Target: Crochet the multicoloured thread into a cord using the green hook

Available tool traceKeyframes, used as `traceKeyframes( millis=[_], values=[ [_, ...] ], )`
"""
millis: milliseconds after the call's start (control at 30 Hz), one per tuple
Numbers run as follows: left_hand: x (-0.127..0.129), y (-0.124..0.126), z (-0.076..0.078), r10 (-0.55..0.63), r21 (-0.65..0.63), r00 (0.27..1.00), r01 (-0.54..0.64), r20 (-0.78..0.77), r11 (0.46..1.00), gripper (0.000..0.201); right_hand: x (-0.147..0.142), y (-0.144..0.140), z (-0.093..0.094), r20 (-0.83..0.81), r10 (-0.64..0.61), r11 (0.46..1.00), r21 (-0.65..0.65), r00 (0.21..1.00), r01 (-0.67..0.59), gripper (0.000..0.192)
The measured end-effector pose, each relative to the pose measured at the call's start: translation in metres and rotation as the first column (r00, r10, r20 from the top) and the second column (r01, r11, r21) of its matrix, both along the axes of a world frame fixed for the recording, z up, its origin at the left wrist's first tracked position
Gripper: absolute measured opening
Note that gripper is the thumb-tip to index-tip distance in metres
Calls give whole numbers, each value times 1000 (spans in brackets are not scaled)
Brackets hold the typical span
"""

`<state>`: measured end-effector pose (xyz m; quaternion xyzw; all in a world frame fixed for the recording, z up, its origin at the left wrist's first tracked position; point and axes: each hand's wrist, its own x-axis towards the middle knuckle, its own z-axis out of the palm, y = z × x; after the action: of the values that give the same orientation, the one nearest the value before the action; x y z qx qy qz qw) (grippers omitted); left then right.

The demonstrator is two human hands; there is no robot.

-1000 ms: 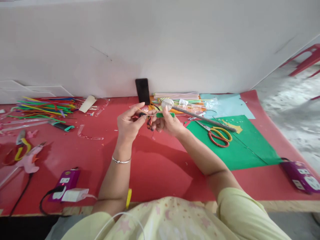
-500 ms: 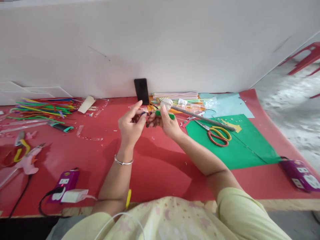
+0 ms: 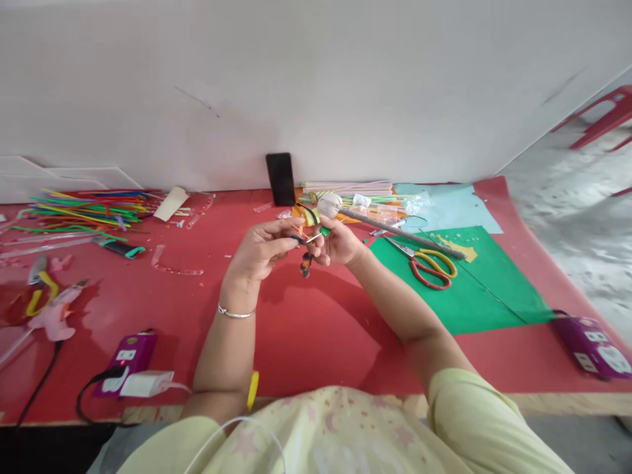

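My left hand (image 3: 257, 248) and my right hand (image 3: 342, 242) meet above the red table (image 3: 306, 329), fingertips almost touching. Between them I pinch a small craft piece (image 3: 307, 253) of orange, black and red strands, part of it dangling below my fingers. A short green stick (image 3: 324, 230) pokes out of my right hand's grip. My left wrist wears a thin silver bangle (image 3: 233, 313). How the strands are joined is too small to tell.
Red-and-yellow scissors (image 3: 430, 266) and a long grey stick (image 3: 402, 233) lie on a green sheet (image 3: 474, 296) at right. A black phone (image 3: 280, 178) leans on the wall. Coloured sticks (image 3: 83, 210) and a pink glue gun (image 3: 52, 316) are left; purple power strips (image 3: 129, 355) (image 3: 595, 345) sit near the front edge.
Both hands have dropped slightly and drawn closer together. The green stick has slid deeper into my right hand, and the strand piece now hangs lower between my fingers.
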<state>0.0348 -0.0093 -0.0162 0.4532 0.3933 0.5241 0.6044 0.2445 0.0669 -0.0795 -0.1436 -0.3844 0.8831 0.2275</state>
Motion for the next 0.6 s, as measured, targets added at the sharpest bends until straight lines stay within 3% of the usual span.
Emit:
traceKeyframes(
  millis=[233, 600],
  values=[
    [-2, 3, -10, -106, 3, 994, 106, 15, 994, 36, 15, 11, -6, -30, 111, 974, 204, 993, -102, 54],
    [-5, 1, -1, -38, 8, 999, 38, -21, 999, 39, 16, 6, 10, 36, -63, 948, 314, 997, 49, 57]
  ],
)
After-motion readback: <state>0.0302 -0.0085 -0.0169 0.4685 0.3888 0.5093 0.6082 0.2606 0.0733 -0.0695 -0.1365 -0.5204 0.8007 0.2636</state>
